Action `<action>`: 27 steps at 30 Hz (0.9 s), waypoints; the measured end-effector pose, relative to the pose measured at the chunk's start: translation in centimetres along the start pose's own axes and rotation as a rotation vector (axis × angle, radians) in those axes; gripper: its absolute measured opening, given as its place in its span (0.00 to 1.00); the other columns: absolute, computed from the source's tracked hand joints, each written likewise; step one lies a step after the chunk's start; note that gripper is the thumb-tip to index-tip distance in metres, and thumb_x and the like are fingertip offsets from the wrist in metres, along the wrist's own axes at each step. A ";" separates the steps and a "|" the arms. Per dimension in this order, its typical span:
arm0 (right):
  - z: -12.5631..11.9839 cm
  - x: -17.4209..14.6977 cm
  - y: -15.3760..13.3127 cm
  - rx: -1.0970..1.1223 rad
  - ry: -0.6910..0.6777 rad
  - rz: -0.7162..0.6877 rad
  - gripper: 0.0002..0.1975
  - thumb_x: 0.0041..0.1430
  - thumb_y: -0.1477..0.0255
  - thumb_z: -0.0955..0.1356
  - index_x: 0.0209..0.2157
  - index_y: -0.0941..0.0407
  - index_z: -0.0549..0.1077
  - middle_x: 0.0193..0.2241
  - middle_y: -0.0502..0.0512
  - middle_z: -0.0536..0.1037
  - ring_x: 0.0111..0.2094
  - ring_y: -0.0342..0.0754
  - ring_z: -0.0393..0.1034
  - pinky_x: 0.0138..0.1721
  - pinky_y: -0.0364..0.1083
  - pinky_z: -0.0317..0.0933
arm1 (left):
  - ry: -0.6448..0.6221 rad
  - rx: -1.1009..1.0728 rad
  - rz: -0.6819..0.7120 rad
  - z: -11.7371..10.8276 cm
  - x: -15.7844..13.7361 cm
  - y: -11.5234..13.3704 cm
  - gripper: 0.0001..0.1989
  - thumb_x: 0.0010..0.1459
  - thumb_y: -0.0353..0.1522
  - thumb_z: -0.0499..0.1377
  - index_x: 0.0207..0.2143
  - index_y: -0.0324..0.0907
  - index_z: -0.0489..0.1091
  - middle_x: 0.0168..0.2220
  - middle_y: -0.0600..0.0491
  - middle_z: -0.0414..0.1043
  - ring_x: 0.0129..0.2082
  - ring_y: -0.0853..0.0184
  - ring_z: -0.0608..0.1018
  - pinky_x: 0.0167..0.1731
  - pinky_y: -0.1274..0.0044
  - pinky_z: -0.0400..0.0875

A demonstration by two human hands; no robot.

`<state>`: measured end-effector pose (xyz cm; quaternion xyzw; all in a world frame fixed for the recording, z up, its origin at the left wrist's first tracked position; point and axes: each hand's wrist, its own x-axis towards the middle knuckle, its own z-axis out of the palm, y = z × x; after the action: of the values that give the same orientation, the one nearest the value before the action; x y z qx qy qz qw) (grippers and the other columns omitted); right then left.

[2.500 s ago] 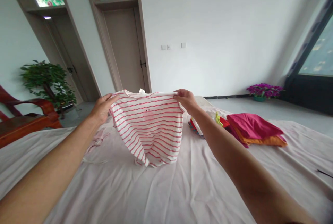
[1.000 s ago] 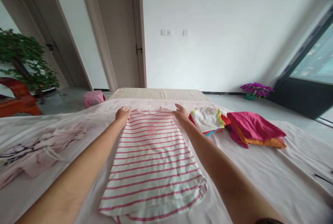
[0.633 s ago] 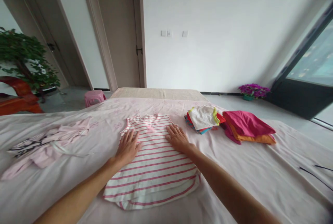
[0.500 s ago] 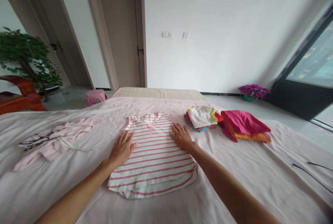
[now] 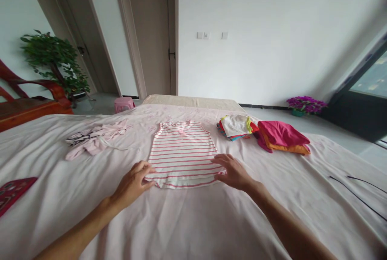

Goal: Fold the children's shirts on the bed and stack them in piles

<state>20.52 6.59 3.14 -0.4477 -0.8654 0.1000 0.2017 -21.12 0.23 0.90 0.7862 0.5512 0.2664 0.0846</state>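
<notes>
A white sleeveless top with red stripes (image 5: 184, 151) lies flat on the pale pink sheet (image 5: 187, 223), its neck end away from me. My left hand (image 5: 136, 180) is at the lower left corner of the top, thumb and fingers apart around the hem edge. At the lower right corner, my right hand (image 5: 232, 171) rests its fingertips on the cloth, with the thumb spread towards the hem. Neither hand visibly grips the fabric.
Right of the top sit a small stack of folded clothes (image 5: 236, 126) and a magenta and orange folded pile (image 5: 282, 137). A crumpled pink garment (image 5: 96, 139) lies left. A red item (image 5: 15, 191) is at the left edge; dark cords (image 5: 356, 195) lie at right.
Both hands have slid from the upper sides of the top down towards me to its lower corners. The view has shifted, bringing a red item in at left.
</notes>
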 end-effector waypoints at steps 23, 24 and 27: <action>2.1 -2.9 -1.4 -0.109 0.101 0.198 0.12 0.64 0.73 0.62 0.40 0.52 0.77 0.42 0.52 0.78 0.45 0.47 0.68 0.48 0.43 0.58 | -0.021 0.281 -0.494 0.8 1.8 1.0 0.07 0.59 0.34 0.52 0.37 0.46 0.68 0.41 0.53 0.76 0.40 0.65 0.77 0.32 0.78 0.62; 2.3 -3.0 -1.3 -0.116 0.106 0.198 0.12 0.64 0.72 0.62 0.40 0.52 0.77 0.42 0.52 0.78 0.45 0.47 0.68 0.48 0.43 0.58 | -0.036 0.250 -0.552 0.9 1.9 0.9 0.08 0.61 0.36 0.51 0.38 0.46 0.68 0.41 0.53 0.76 0.39 0.64 0.77 0.31 0.77 0.62; 2.6 -3.0 -1.0 -0.143 0.131 0.221 0.12 0.64 0.72 0.62 0.40 0.52 0.77 0.41 0.53 0.78 0.44 0.47 0.68 0.47 0.43 0.57 | -0.017 0.213 -0.626 1.2 2.1 0.5 0.10 0.62 0.38 0.49 0.40 0.46 0.68 0.42 0.53 0.76 0.40 0.63 0.77 0.30 0.77 0.61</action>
<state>20.16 3.60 0.42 -0.5590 -0.8008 0.0303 0.2131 -19.55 2.14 0.76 0.5852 0.7901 0.1616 0.0842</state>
